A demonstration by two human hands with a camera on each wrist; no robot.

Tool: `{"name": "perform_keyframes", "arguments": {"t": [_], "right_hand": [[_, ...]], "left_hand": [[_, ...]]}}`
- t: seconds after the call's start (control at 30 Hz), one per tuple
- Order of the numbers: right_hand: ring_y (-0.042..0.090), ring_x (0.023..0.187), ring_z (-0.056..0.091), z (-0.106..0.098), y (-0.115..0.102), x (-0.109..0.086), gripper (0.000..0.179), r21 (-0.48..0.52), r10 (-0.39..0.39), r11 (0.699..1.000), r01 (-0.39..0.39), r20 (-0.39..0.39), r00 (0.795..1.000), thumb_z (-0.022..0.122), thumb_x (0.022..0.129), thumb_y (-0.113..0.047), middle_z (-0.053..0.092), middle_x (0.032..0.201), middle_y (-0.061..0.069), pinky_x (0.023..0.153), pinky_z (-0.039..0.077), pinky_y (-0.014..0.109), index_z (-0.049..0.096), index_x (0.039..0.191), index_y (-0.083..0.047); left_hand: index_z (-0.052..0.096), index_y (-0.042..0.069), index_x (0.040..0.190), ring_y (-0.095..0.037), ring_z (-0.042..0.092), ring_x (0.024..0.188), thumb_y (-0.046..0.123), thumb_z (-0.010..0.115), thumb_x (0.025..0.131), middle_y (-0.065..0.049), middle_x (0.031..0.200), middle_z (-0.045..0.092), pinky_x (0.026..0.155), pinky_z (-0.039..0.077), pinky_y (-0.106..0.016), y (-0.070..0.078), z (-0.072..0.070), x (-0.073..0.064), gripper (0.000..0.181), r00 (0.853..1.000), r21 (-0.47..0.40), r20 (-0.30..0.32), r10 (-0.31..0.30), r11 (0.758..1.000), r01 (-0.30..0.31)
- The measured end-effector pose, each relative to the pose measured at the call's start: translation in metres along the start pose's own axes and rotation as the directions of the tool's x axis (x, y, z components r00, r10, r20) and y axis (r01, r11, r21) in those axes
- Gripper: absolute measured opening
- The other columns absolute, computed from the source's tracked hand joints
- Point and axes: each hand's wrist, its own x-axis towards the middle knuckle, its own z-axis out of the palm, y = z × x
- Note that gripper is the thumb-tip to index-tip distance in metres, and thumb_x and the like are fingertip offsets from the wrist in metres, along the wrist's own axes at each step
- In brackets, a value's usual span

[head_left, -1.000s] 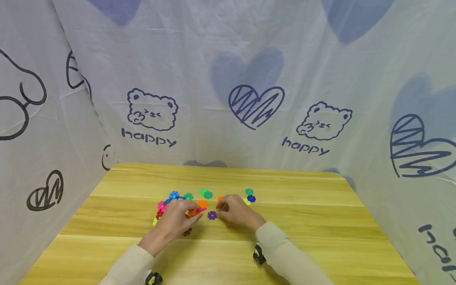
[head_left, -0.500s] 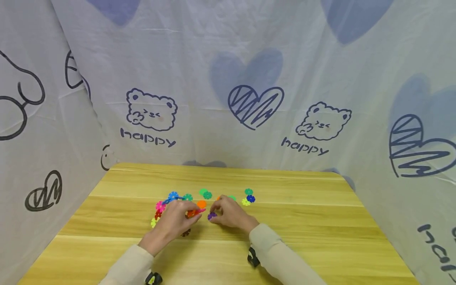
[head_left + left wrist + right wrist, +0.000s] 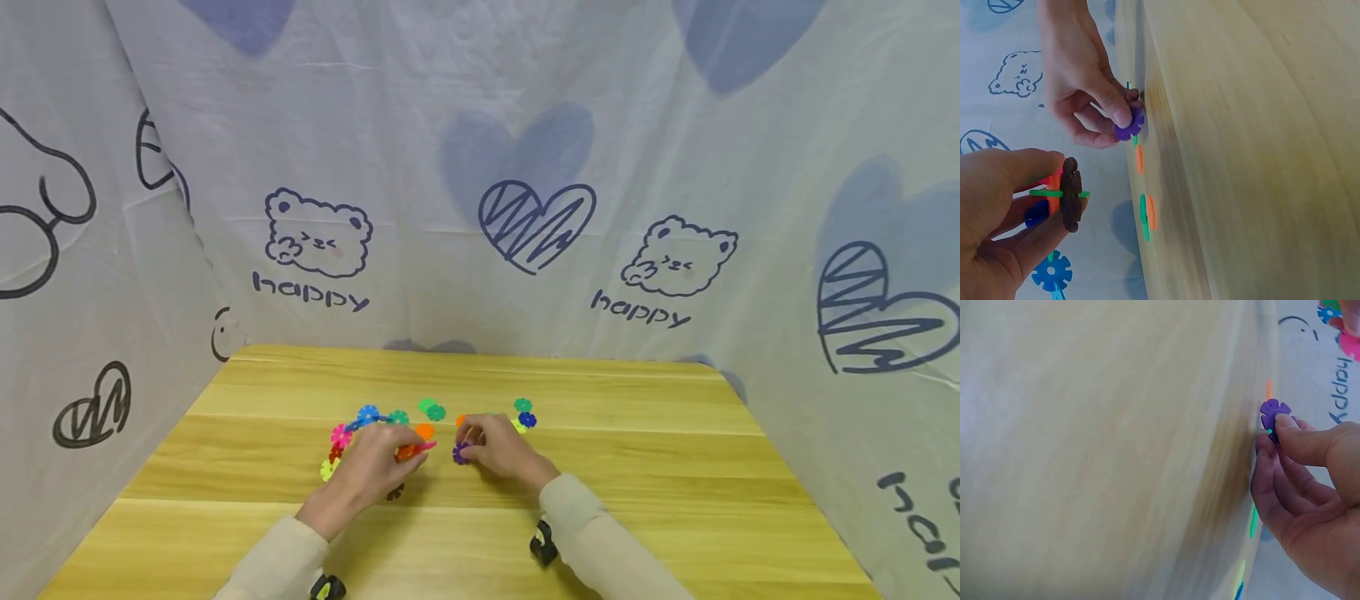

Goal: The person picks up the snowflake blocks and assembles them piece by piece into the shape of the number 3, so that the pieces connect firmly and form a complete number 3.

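Observation:
My left hand [image 3: 365, 467] grips a linked chain of flower-shaped interlocking discs. An orange disc [image 3: 407, 452] and a pink edge show at its fingertips, while pink, red, yellow and blue discs [image 3: 367, 414] stick out beyond the knuckles. In the left wrist view a brown disc [image 3: 1070, 200] crosses a thin green one [image 3: 1044, 193] close to the thumb. My right hand [image 3: 501, 447] pinches a single purple disc [image 3: 1270, 411] between thumb and fingers, a short gap to the right of the chain. Part of the chain is hidden behind the left hand.
Loose discs lie on the wooden table [image 3: 637, 467]: an orange one [image 3: 425, 432] and green ones [image 3: 436, 412] between the hands, and green [image 3: 522, 404], dark blue [image 3: 527, 420] and yellow ones behind the right hand. White printed cloth [image 3: 420, 167] hangs around the table.
The right hand has reached to the purple disc on the table, taken hold of it and drawn it slightly right. The left hand has stayed nearly still with the chain.

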Motion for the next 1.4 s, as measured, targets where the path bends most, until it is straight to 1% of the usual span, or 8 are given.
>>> {"name": "perform_keyframes", "arguments": {"t": [0.23, 0.43, 0.53, 0.63, 0.77, 1.03, 1.27, 1.4], "right_hand": [[0.014, 0.069, 0.067, -0.017, -0.006, -0.011, 0.008, 0.203, 0.068, 0.977, -0.066, -0.003, 0.998, 0.070, 0.096, -0.001, 0.073, 0.088, 0.012, 0.062, 0.058, 0.023, 0.074, 0.102, -0.004], [0.041, 0.076, 0.074, -0.026, -0.020, -0.015, 0.012, 0.373, 0.076, 0.925, -0.073, 0.007, 0.997, 0.067, 0.098, -0.002, 0.073, 0.091, 0.018, 0.071, 0.065, 0.046, 0.073, 0.108, 0.001], [0.048, 0.080, 0.073, -0.026, -0.027, -0.017, 0.013, 0.419, 0.068, 0.906, -0.065, 0.007, 0.998, 0.066, 0.099, -0.003, 0.072, 0.092, 0.020, 0.075, 0.064, 0.053, 0.073, 0.109, 0.002], [0.049, 0.080, 0.072, -0.024, -0.031, -0.017, 0.014, 0.435, 0.056, 0.899, -0.048, -0.005, 0.998, 0.066, 0.099, -0.002, 0.071, 0.092, 0.023, 0.075, 0.064, 0.055, 0.072, 0.110, 0.003], [0.047, 0.078, 0.073, -0.022, -0.033, -0.018, 0.013, 0.425, 0.038, 0.905, -0.022, -0.029, 0.999, 0.065, 0.099, -0.001, 0.071, 0.093, 0.024, 0.073, 0.064, 0.054, 0.072, 0.109, 0.004], [0.044, 0.078, 0.073, -0.021, -0.035, -0.019, 0.012, 0.395, 0.040, 0.918, -0.027, -0.025, 0.999, 0.067, 0.099, -0.003, 0.071, 0.094, 0.021, 0.071, 0.064, 0.051, 0.074, 0.106, 0.003], [0.034, 0.075, 0.073, -0.021, -0.036, -0.020, 0.011, 0.333, 0.032, 0.942, -0.029, -0.005, 0.999, 0.068, 0.098, -0.003, 0.074, 0.095, 0.018, 0.071, 0.064, 0.051, 0.076, 0.104, 0.000], [0.029, 0.073, 0.073, -0.020, -0.037, -0.020, 0.011, 0.308, 0.027, 0.951, -0.022, -0.013, 1.000, 0.068, 0.098, -0.002, 0.076, 0.093, 0.017, 0.070, 0.064, 0.050, 0.077, 0.104, 0.001]], "left_hand": [[0.081, 0.007, 0.090, -0.014, 0.074, 0.071, 0.004, 0.085, 0.082, -0.005, 0.084, 0.080, 0.067, 0.059, -0.018, 0.001, 0.001, 0.002, 0.009, 1.000, 0.031, 0.000, 0.000, 1.000, 0.000], [0.080, 0.004, 0.089, -0.015, 0.073, 0.071, 0.003, 0.085, 0.082, -0.007, 0.083, 0.079, 0.067, 0.060, -0.022, 0.002, 0.004, 0.003, 0.008, 1.000, 0.001, 0.002, 0.026, 1.000, -0.026], [0.080, 0.003, 0.088, -0.016, 0.073, 0.071, 0.002, 0.084, 0.082, -0.008, 0.082, 0.079, 0.066, 0.061, -0.024, 0.003, 0.005, 0.004, 0.007, 0.999, -0.009, 0.003, 0.044, 0.999, -0.044], [0.080, 0.002, 0.088, -0.017, 0.073, 0.071, 0.002, 0.084, 0.083, -0.008, 0.082, 0.079, 0.066, 0.061, -0.024, 0.005, 0.006, 0.004, 0.007, 0.999, -0.017, 0.012, 0.050, 0.999, -0.050], [0.080, 0.002, 0.088, -0.016, 0.074, 0.072, 0.003, 0.083, 0.084, -0.008, 0.083, 0.079, 0.067, 0.061, -0.024, 0.007, 0.007, 0.005, 0.006, 0.999, -0.028, 0.028, 0.040, 0.999, -0.039], [0.080, 0.001, 0.091, -0.015, 0.073, 0.071, 0.003, 0.082, 0.085, -0.008, 0.084, 0.079, 0.066, 0.059, -0.021, 0.008, 0.008, 0.005, 0.007, 0.998, -0.025, 0.060, 0.033, 0.999, -0.031], [0.080, 0.001, 0.092, -0.012, 0.072, 0.071, 0.002, 0.081, 0.086, -0.007, 0.084, 0.079, 0.064, 0.057, -0.019, 0.009, 0.008, 0.006, 0.007, 0.994, -0.043, 0.092, 0.058, 0.998, -0.054], [0.079, 0.002, 0.092, -0.010, 0.070, 0.071, 0.001, 0.081, 0.086, -0.006, 0.084, 0.078, 0.064, 0.056, -0.019, 0.010, 0.010, 0.006, 0.006, 0.994, -0.066, 0.080, 0.076, 0.995, -0.071]]}}
